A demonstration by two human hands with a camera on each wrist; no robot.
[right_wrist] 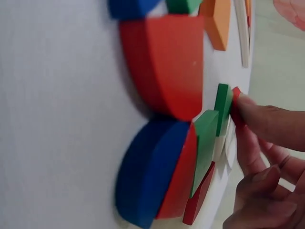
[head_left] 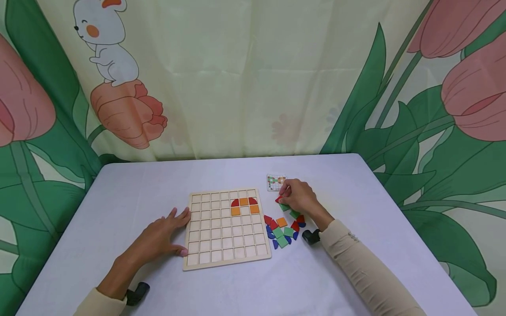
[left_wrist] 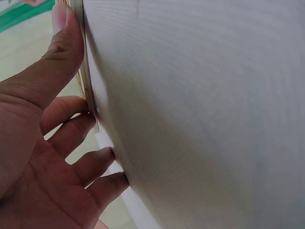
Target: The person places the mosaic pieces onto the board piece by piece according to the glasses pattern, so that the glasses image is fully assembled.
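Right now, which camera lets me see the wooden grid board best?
The head view: looking down, it takes in nearly the whole wooden grid board, squares included. The left wrist view catches only a narrow strip of its edge beside the left hand; the right wrist view, just a thin sliver at upper right.

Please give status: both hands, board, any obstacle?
Left hand touching left edge of board. Right hand pinching red piece. Five pieces on board. Nothing seen blocking; loose pieces at board's right.

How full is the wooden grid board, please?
Partly filled: five red and orange pieces sit in the grid board; the rest of it is bare.
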